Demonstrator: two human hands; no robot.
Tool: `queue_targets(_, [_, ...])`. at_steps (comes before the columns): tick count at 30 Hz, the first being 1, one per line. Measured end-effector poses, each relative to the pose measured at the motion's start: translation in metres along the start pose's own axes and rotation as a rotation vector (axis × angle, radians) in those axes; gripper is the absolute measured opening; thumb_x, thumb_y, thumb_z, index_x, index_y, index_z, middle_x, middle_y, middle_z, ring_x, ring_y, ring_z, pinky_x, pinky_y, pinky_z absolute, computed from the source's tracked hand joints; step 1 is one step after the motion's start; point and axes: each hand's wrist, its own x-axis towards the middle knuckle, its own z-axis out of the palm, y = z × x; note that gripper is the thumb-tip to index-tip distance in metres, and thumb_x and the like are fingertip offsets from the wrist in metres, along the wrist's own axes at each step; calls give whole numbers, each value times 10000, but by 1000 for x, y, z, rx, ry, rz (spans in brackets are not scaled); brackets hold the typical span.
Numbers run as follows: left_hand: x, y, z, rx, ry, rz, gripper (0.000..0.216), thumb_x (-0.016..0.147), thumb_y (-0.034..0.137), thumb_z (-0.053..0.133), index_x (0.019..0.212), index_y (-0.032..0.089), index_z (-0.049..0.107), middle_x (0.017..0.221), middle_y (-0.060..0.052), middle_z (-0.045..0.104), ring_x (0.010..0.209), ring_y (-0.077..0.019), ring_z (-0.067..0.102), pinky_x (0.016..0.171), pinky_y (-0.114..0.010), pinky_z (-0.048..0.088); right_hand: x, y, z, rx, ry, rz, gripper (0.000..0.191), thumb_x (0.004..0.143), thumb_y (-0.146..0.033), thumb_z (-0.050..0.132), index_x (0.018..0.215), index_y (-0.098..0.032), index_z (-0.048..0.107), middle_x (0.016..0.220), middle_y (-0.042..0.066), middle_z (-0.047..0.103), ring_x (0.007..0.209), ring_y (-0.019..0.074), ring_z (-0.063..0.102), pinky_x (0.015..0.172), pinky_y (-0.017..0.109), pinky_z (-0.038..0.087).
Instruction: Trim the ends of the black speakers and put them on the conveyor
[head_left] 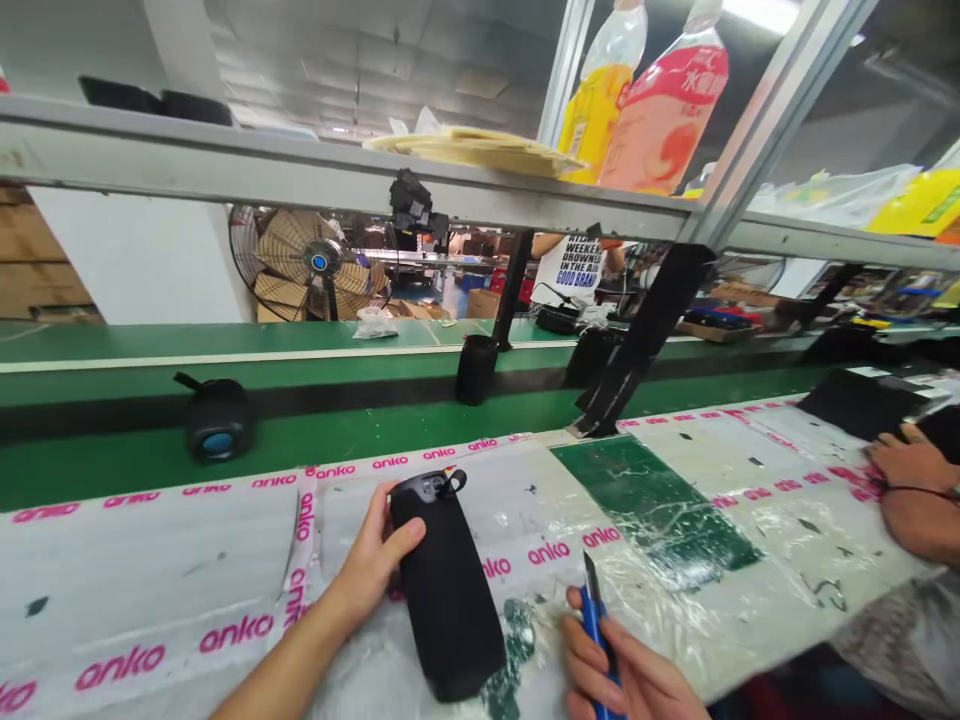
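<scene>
My left hand (382,555) grips a black cylindrical speaker (452,600) near its top end, with the thumb across its front. The speaker leans over the table, its lower end towards me. A small loop strap (456,482) sticks out at its top, beside a panel with a port. To the right, my right hand (611,660) is closed around a blue utility knife (596,625). Its dark blade points up and away from me, apart from the speaker.
The worktable (187,560) is covered in plastic and pink-lettered tape. Behind it, a green conveyor (375,425) carries several black speakers, one lying at left (217,420). A shelf (300,165) with bottles crosses above on slanted posts. A co-worker's hands (919,480) are at the right.
</scene>
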Motion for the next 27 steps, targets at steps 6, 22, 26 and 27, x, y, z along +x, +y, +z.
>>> queue_targets(6, [-26, 18, 13, 64, -3, 15, 646, 728, 486, 834, 1248, 287, 506, 1130, -40, 714, 971, -260, 692, 825, -353, 564, -2, 5, -6, 28, 5, -57, 284, 885, -420, 839, 1104, -256, 767, 774, -58, 409, 580, 75, 309, 601, 241, 433])
queue_targets(22, [-84, 60, 41, 814, 141, -23, 794, 536, 645, 902, 1228, 297, 725, 1235, -156, 637, 987, -498, 648, 908, -607, 474, -9, -4, 19, 3, 6, -63, 213, 900, -321, 827, 1077, -225, 757, 751, -63, 410, 573, 72, 318, 618, 253, 466])
queue_targets(26, [-77, 61, 49, 799, 127, -14, 661, 554, 527, 899, 1162, 309, 760, 1233, -133, 650, 896, -444, 673, 891, -554, 492, -8, -3, 18, 3, 1, -81, 204, 900, -319, 825, 1065, -226, 750, 750, -60, 435, 560, 68, 338, 606, 252, 467])
queue_targets(27, [-75, 60, 48, 777, 109, -6, 629, 554, 488, 902, 1143, 311, 766, 1208, -121, 675, 909, -441, 674, 907, -545, 490, -8, -3, 18, 5, -2, -89, 210, 896, -319, 828, 1066, -226, 746, 749, -60, 444, 555, 67, 342, 604, 252, 469])
